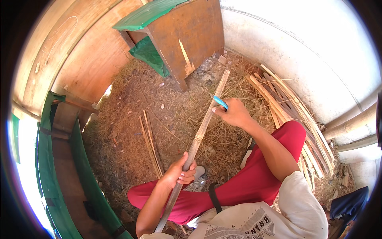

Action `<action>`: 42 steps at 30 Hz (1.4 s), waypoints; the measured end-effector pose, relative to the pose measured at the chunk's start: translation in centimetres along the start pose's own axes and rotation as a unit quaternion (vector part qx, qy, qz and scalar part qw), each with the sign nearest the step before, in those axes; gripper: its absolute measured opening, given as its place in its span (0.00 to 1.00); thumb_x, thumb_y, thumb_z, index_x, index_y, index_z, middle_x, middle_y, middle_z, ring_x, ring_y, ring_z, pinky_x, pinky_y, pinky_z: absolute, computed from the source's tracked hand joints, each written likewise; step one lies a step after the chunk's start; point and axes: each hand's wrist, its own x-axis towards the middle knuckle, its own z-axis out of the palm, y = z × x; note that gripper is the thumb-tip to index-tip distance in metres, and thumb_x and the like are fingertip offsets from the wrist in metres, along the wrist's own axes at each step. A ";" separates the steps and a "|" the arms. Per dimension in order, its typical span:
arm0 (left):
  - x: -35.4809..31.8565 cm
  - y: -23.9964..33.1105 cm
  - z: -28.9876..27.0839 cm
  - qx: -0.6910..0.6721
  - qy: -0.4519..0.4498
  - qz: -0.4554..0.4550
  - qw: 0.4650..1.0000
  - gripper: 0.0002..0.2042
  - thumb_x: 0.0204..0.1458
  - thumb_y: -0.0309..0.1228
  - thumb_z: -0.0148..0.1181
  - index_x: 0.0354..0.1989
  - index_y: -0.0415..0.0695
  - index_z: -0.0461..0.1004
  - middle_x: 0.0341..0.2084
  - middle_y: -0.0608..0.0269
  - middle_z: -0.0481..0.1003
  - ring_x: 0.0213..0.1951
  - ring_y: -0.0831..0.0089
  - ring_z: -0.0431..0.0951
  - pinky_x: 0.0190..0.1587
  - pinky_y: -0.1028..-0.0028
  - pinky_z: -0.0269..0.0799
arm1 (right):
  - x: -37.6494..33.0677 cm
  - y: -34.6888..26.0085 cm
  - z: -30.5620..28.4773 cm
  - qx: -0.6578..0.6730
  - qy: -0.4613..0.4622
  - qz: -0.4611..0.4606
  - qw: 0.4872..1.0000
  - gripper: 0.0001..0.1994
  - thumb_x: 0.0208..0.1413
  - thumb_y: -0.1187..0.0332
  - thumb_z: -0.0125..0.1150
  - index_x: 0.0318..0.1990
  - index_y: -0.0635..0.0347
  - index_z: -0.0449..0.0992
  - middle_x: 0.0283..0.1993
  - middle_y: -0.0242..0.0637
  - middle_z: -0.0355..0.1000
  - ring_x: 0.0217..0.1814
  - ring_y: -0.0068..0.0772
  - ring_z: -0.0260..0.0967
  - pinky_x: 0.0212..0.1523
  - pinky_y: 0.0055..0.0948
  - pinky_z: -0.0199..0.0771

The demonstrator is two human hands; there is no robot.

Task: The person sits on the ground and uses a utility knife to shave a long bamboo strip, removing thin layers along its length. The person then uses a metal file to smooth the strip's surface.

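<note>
A long split bamboo strip (pixel 205 121) slants from beside my left forearm up to the far middle, a node showing partway along it. My left hand (pixel 180 172) wraps round its lower part, fingers closed. In my right hand (pixel 234 113) is a small blue-handled knife (pixel 220 102), held against the upper part of the strip. The knife's blade is barely visible. I sit low with my legs in red trousers folded, and the strip's near end runs down past my left thigh.
Split bamboo strips (pixel 292 107) are piled at the right by the white wall (pixel 314 51). Two thin strips (pixel 150 139) lie left of my hands. Shavings cover the dirt floor. A brown wooden cabinet (pixel 191 36) stands ahead; a green-edged wooden frame (pixel 55 167) is at the left.
</note>
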 end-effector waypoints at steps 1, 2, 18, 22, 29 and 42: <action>0.0 0.0 0.0 0.000 0.001 0.002 1.000 0.30 0.65 0.64 0.35 0.26 0.48 0.61 0.10 0.80 0.49 0.11 0.90 0.46 0.08 0.85 0.40 | 0.0 0.0 0.0 0.003 -0.001 -0.001 1.000 0.20 0.53 0.53 0.68 0.26 0.65 0.78 0.21 0.46 0.74 0.25 0.46 0.75 0.32 0.42 0.74; -0.1 0.0 0.0 -0.001 0.002 0.004 1.000 0.30 0.65 0.64 0.35 0.25 0.48 0.61 0.10 0.80 0.49 0.11 0.90 0.46 0.08 0.85 0.40 | 0.1 0.0 0.1 0.006 -0.003 -0.002 1.000 0.20 0.53 0.52 0.68 0.26 0.65 0.78 0.21 0.47 0.74 0.25 0.46 0.75 0.32 0.42 0.74; 0.5 -1.4 1.5 0.146 0.111 0.114 0.976 0.29 0.68 0.61 0.32 0.28 0.48 0.61 0.13 0.77 0.52 0.12 0.87 0.50 0.13 0.80 0.43 | 0.2 0.1 0.3 -0.016 0.000 0.009 1.000 0.20 0.52 0.53 0.68 0.27 0.64 0.79 0.23 0.49 0.75 0.28 0.49 0.77 0.34 0.44 0.76; 0.6 -1.0 2.4 0.174 0.135 0.093 0.971 0.28 0.68 0.61 0.32 0.28 0.49 0.61 0.13 0.76 0.54 0.13 0.87 0.51 0.14 0.80 0.44 | 0.1 0.3 0.6 -0.029 0.006 0.003 1.000 0.19 0.52 0.53 0.68 0.27 0.64 0.78 0.22 0.49 0.75 0.28 0.50 0.77 0.34 0.45 0.76; 2.0 -2.1 1.1 0.161 0.204 0.135 0.956 0.23 0.67 0.55 0.46 0.31 0.46 0.64 0.13 0.75 0.58 0.12 0.85 0.54 0.13 0.79 0.49 | -0.2 0.1 1.2 -0.052 -0.012 -0.008 0.999 0.18 0.53 0.54 0.68 0.28 0.63 0.79 0.22 0.48 0.74 0.28 0.50 0.77 0.34 0.45 0.76; 3.3 -1.8 2.0 0.215 0.321 0.235 0.892 0.21 0.63 0.47 0.59 0.33 0.38 0.75 0.12 0.72 0.66 0.13 0.85 0.62 0.15 0.79 0.56 | -2.2 0.1 4.7 -0.203 -0.044 -0.060 0.976 0.09 0.50 0.65 0.64 0.30 0.62 0.81 0.27 0.51 0.77 0.31 0.56 0.78 0.35 0.50 0.78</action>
